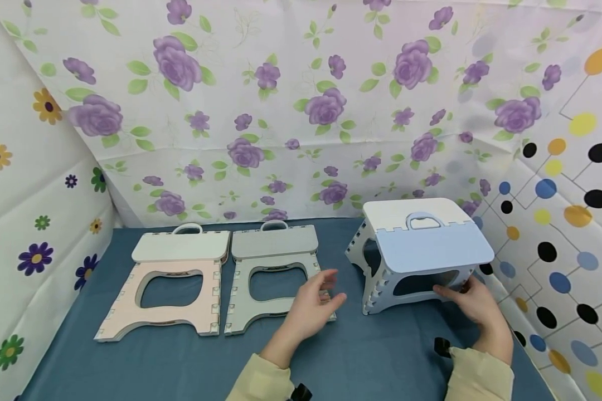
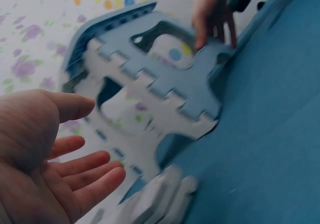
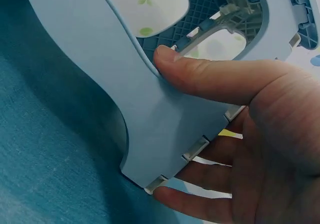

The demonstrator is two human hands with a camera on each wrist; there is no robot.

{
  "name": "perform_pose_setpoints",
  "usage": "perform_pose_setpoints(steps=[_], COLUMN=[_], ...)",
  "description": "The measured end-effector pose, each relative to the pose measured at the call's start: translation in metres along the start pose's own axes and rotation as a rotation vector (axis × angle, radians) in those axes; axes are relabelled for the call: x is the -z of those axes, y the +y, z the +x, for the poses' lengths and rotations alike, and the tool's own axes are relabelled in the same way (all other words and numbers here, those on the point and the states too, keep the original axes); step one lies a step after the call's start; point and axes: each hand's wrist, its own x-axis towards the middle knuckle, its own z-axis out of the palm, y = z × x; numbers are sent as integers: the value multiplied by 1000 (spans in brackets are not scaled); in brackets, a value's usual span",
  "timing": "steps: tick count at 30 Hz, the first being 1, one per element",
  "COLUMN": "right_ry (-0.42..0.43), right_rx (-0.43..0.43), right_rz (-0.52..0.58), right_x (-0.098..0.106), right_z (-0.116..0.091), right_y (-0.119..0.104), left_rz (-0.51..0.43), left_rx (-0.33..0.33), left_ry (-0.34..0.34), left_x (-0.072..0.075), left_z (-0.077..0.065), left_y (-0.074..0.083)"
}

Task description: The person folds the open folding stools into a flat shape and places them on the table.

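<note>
An unfolded blue-and-white folding stool (image 1: 431,250) stands upright at the right of the table, its handle loop in the middle of the top. My right hand (image 1: 474,301) grips its front right leg (image 3: 150,119): the thumb (image 3: 172,62) lies on the front panel by the opening, and the fingers are at the side edge. My left hand (image 1: 311,306) is held with parted fingers and nothing in it, left of the stool. In the head view it overlaps a folded grey stool (image 1: 276,245). The left wrist view shows its palm beside the blue stool's white side (image 2: 145,104).
A folded pink-and-white stool (image 1: 180,250) lies left of the grey one, both flat on the blue tablecloth (image 1: 190,367). A flowered curtain (image 1: 281,122) rises behind the table. A dotted curtain (image 1: 572,223) stands close on the right.
</note>
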Motion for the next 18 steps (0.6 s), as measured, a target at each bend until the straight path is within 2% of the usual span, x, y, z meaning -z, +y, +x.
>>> perform_pose_setpoints(steps=[7,13,18], right_ry=[-17,-90,-104], right_rx=[-14,37,75], right_rz=[-1,-6,3], right_x=[1,-5,-9], right_z=[-1,2,4], right_y=[-1,1,2], left_rz=[26,28,27], left_rx=[-18,-29,-44], left_ry=[-19,-43,-84], left_x=[-25,-37,-43], left_z=[4,7,10], left_y=[1,-1,-4])
